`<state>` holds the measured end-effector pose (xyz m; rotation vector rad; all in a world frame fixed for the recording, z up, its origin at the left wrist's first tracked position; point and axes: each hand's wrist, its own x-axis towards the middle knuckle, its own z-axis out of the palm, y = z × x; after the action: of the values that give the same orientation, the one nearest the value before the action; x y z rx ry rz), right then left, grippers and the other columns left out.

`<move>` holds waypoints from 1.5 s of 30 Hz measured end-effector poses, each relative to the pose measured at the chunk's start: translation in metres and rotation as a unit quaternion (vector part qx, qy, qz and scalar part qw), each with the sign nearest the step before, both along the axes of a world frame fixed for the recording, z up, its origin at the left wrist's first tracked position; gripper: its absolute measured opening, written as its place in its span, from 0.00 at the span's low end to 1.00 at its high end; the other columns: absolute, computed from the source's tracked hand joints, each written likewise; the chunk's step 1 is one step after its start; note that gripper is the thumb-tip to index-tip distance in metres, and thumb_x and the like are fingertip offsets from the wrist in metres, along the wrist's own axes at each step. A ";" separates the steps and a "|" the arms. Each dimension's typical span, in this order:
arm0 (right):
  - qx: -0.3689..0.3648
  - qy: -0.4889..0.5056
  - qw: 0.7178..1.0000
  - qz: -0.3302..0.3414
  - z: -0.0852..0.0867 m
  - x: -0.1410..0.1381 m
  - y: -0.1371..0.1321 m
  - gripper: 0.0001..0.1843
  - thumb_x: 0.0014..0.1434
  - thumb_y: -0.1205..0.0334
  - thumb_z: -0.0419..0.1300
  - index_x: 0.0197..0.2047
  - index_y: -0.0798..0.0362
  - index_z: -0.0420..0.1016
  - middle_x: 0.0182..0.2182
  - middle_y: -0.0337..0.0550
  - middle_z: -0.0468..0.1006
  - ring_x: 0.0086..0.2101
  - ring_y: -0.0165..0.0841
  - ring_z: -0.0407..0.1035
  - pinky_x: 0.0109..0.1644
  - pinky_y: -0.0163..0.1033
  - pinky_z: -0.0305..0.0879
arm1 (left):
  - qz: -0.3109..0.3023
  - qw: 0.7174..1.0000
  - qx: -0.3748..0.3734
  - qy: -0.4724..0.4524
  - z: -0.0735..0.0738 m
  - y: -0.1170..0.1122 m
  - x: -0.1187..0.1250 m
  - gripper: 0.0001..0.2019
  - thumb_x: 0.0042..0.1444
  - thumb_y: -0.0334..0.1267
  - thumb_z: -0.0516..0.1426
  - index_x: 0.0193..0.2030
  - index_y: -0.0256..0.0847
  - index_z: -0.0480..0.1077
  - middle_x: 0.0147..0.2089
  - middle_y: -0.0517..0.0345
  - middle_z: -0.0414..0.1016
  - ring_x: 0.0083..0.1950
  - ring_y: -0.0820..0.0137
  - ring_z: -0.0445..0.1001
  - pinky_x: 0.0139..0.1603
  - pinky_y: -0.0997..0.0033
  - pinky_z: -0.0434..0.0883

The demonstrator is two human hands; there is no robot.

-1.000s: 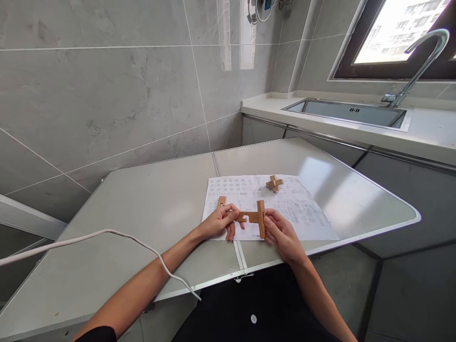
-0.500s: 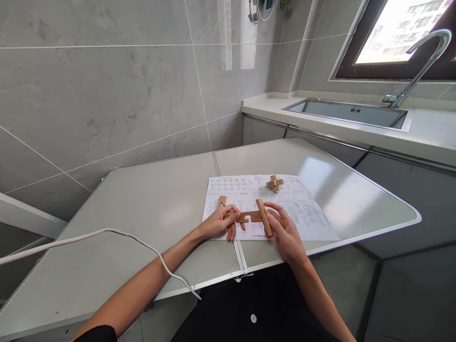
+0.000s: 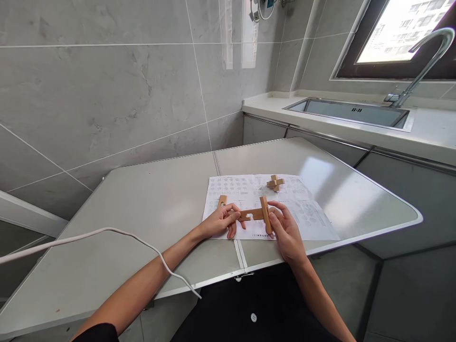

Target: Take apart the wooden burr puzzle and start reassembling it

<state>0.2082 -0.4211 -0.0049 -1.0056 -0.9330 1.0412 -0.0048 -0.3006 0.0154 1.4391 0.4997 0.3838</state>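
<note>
My left hand (image 3: 224, 220) pinches the left end of a flat notched wooden puzzle piece (image 3: 254, 214), held level over the printed sheet. At its other end, my right hand (image 3: 285, 229) grips a second wooden puzzle piece (image 3: 265, 214) that stands crosswise against it. The two pieces meet in a T shape; whether one is slotted into the other I cannot tell. Behind my left hand lies another wooden piece with a slot (image 3: 223, 200), its lower part hidden by the fingers.
A printed diagram sheet (image 3: 313, 218) lies on the folding table (image 3: 160, 199). On its far part stands an assembled wooden cross puzzle (image 3: 275, 183). A white cable (image 3: 142, 241) runs over my left forearm. Beyond is a counter with a sink (image 3: 349, 113) and faucet (image 3: 423, 71).
The crosswise piece in my right hand has turned slightly more upright. My left hand has hardly moved and keeps its hold on the notched piece.
</note>
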 end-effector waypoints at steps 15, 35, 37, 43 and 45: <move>-0.032 0.127 0.991 0.027 0.009 0.002 0.000 0.21 0.66 0.48 0.69 0.58 0.47 0.79 0.28 0.32 0.62 0.22 0.26 0.51 0.22 0.35 0.51 | -0.002 1.000 0.007 -0.004 0.001 -0.001 0.001 0.24 0.67 0.61 0.63 0.44 0.40 0.65 0.37 0.51 0.85 0.22 0.74 0.76 0.22 0.75 0.71; -0.079 0.182 0.977 0.077 0.005 0.011 -0.001 0.14 0.59 0.56 0.68 0.48 0.51 0.82 0.23 0.28 0.60 0.17 0.20 0.41 0.16 0.29 0.43 | -0.026 0.999 0.040 0.008 -0.001 -0.005 0.003 0.23 0.69 0.60 0.61 0.46 0.40 0.67 0.38 0.51 0.85 0.23 0.74 0.77 0.23 0.75 0.73; -0.078 0.183 0.977 0.077 0.004 0.012 -0.001 0.12 0.58 0.56 0.68 0.45 0.51 0.81 0.21 0.27 0.58 0.16 0.20 0.40 0.15 0.29 0.43 | -0.026 0.999 0.044 0.010 0.000 -0.006 0.003 0.22 0.70 0.60 0.61 0.46 0.39 0.68 0.39 0.51 0.85 0.24 0.74 0.78 0.23 0.75 0.73; -0.051 0.181 0.981 0.049 0.007 0.019 -0.004 0.11 0.55 0.53 0.66 0.39 0.48 0.78 0.19 0.24 0.48 0.17 0.23 0.34 0.14 0.29 0.40 | -0.014 0.998 0.064 0.021 0.001 -0.009 0.003 0.22 0.70 0.60 0.60 0.47 0.39 0.69 0.39 0.50 0.85 0.24 0.74 0.77 0.24 0.75 0.73; -0.038 0.173 0.984 0.021 0.007 0.019 -0.004 0.11 0.57 0.51 0.65 0.40 0.47 0.77 0.20 0.25 0.49 0.18 0.24 0.36 0.15 0.30 0.42 | -0.010 0.997 0.072 0.024 0.001 -0.009 0.004 0.23 0.70 0.61 0.59 0.47 0.39 0.68 0.39 0.50 0.85 0.23 0.74 0.78 0.23 0.74 0.73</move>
<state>0.2267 -0.4251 0.0025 -0.8347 -0.6354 1.2466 -0.0012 -0.3100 0.0163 1.5949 0.5047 0.3762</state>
